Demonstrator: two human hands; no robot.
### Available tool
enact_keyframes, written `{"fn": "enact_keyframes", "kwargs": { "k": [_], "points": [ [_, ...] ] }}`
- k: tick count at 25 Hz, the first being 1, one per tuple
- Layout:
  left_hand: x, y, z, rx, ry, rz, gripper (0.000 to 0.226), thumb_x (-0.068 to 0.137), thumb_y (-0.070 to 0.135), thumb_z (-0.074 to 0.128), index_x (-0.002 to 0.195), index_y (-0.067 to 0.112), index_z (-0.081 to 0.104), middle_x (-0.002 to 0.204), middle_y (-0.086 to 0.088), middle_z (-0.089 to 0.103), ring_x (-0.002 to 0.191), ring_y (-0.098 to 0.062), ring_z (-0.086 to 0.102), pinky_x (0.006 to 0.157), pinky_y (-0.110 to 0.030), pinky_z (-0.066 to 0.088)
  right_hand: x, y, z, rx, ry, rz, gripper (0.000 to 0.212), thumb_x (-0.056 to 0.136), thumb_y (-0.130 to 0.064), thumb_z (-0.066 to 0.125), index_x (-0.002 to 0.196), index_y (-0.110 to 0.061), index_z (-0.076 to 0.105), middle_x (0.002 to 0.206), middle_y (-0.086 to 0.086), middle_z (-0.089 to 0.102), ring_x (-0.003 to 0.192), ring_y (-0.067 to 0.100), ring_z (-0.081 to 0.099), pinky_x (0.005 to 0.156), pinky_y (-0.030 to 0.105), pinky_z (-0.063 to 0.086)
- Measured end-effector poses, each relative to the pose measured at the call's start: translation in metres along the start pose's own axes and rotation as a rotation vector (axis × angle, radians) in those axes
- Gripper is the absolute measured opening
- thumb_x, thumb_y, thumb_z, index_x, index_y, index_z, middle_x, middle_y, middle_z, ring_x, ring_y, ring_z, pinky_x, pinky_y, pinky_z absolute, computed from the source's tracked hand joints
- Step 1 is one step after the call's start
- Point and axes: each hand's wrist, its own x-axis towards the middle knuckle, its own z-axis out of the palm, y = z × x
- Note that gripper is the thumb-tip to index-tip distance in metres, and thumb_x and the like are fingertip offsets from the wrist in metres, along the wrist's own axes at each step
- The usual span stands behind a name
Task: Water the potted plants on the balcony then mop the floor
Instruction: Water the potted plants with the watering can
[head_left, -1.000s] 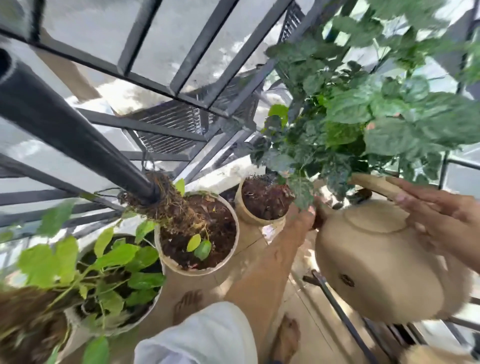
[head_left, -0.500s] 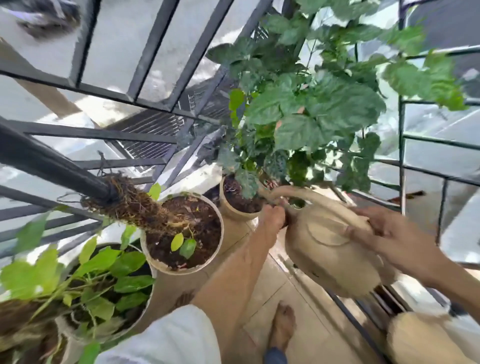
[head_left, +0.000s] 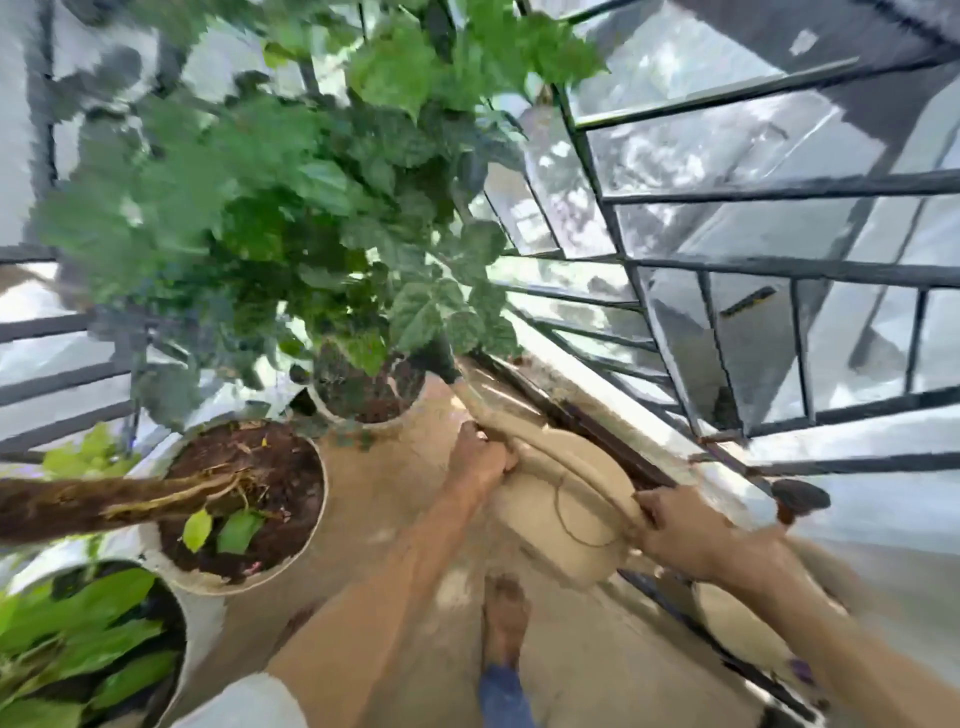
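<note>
Balcony railing (head_left: 727, 270) backs the watering can (head_left: 566, 499), held between both hands: left hand (head_left: 480, 460) grips its spout base, right hand (head_left: 685, 530) its handle; blur hides the spout tip.

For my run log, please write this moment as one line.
step: watering | left hand: holds spout base of watering can | right hand: grips can's rear | spout toward leafy plant pot | mopping: not started

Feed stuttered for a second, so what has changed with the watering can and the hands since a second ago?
The beige watering can has swung toward the railing side, its spout now reaching the leafy plant's pot. The right hand now grips its back end, where before it lay across the top. The left hand still steadies the spout base. The pots stayed put.
</note>
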Motion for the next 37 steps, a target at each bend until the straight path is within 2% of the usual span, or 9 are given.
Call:
{"fn": "enact_keyframes", "kwargs": {
  "k": [3, 7, 12, 17, 20, 22, 26, 29, 37],
  "points": [
    [0.016, 0.019, 0.029, 0.000, -0.031, 0.015, 0.027, 0.082, -0.004, 0.072, 0.098, 0.016, 0.063, 0.082, 0.005, 0.064, 0.072, -0.006, 0.063, 0.052, -0.007, 0.048, 0.018, 0.032, 0.012, 0.066, 0.048, 0.001, 0.053, 0.096, -0.031, 0.064, 0.146, -0.017, 0.054, 0.123, 0.010, 0.072, 0.113, 0.030, 0.067, 0.086, 0.030, 0.047],
    [0.044, 0.049, 0.072, 0.061, -0.038, 0.096, 0.063, 0.062, 0.018, 0.065, 0.125, 0.014, 0.066, 0.106, -0.004, 0.074, 0.099, -0.020, 0.071, 0.090, -0.034, 0.059, 0.059, 0.072, 0.032, 0.112, 0.064, 0.048, 0.028, 0.093, -0.023, 0.061, 0.119, -0.013, 0.066, 0.110, 0.010, 0.075, 0.105, 0.032, 0.070, 0.083, 0.033, 0.050],
    [0.083, 0.066, 0.103, 0.113, -0.114, 0.094, 0.026, 0.096, 0.004, 0.055, 0.114, 0.023, 0.056, 0.087, -0.004, 0.065, 0.069, -0.013, 0.060, 0.056, -0.020, 0.053, 0.118, 0.099, 0.039, 0.171, 0.042, 0.019, 0.043, 0.081, -0.023, 0.060, 0.124, -0.016, 0.061, 0.109, 0.015, 0.071, 0.104, 0.037, 0.067, 0.082, 0.036, 0.051],
    [0.093, 0.064, 0.107, 0.207, -0.093, 0.055, 0.028, 0.094, -0.001, 0.055, 0.079, 0.021, 0.059, 0.067, 0.006, 0.064, 0.075, -0.018, 0.059, 0.064, -0.029, 0.047, 0.145, 0.125, 0.032, 0.226, 0.028, 0.072, 0.033, 0.085, -0.028, 0.062, 0.117, -0.023, 0.064, 0.111, 0.013, 0.070, 0.103, 0.034, 0.065, 0.081, 0.032, 0.047],
    [0.069, 0.042, 0.085, 0.303, -0.123, 0.032, 0.020, 0.092, 0.010, 0.054, 0.075, 0.019, 0.062, 0.088, -0.005, 0.068, 0.091, -0.025, 0.060, 0.071, -0.035, 0.050, 0.126, 0.122, 0.036, 0.220, -0.052, 0.059, 0.026, 0.085, -0.027, 0.068, 0.106, -0.015, 0.060, 0.099, 0.013, 0.066, 0.095, 0.034, 0.064, 0.073, 0.028, 0.041],
    [0.037, 0.029, 0.065, 0.430, -0.177, 0.040, 0.009, 0.092, 0.019, 0.058, 0.092, 0.019, 0.068, 0.108, -0.001, 0.069, 0.098, -0.019, 0.062, 0.092, -0.042, 0.053, 0.103, 0.118, 0.033, 0.250, -0.075, 0.059, 0.026, 0.088, -0.030, 0.066, 0.107, -0.016, 0.053, 0.095, 0.008, 0.060, 0.092, 0.033, 0.062, 0.074, 0.030, 0.044],
    [-0.048, 0.018, 0.000, 0.819, -0.218, 0.150, 0.015, 0.102, 0.026, 0.057, 0.113, 0.020, 0.065, 0.121, -0.003, 0.069, 0.109, -0.022, 0.065, 0.088, -0.033, 0.048, 0.045, 0.096, -0.010, 0.278, 0.034, 0.028, 0.048, 0.093, -0.027, 0.067, 0.136, -0.011, 0.051, 0.114, 0.013, 0.063, 0.107, 0.032, 0.062, 0.088, 0.037, 0.050],
    [-0.128, 0.019, -0.064, 0.987, -0.140, 0.117, 0.026, 0.104, 0.026, 0.056, 0.124, 0.016, 0.067, 0.126, -0.004, 0.070, 0.115, -0.026, 0.066, 0.097, -0.036, 0.050, -0.021, 0.053, -0.058, 0.353, 0.148, -0.104, 0.030, 0.097, -0.022, 0.066, 0.124, -0.010, 0.067, 0.117, 0.011, 0.073, 0.108, 0.029, 0.068, 0.090, 0.030, 0.050],
    [-0.473, -0.090, -0.211, 0.877, 0.208, 0.186, 0.024, 0.103, 0.037, 0.049, 0.116, 0.024, 0.065, 0.110, -0.003, 0.072, 0.102, -0.026, 0.069, 0.089, -0.040, 0.056, -0.281, -0.152, -0.133, 0.382, 0.399, -0.653, 0.015, 0.098, -0.021, 0.066, 0.110, -0.017, 0.074, 0.094, 0.000, 0.073, 0.074, -0.010, 0.064, 0.069, 0.006, 0.047]
  ]
}}
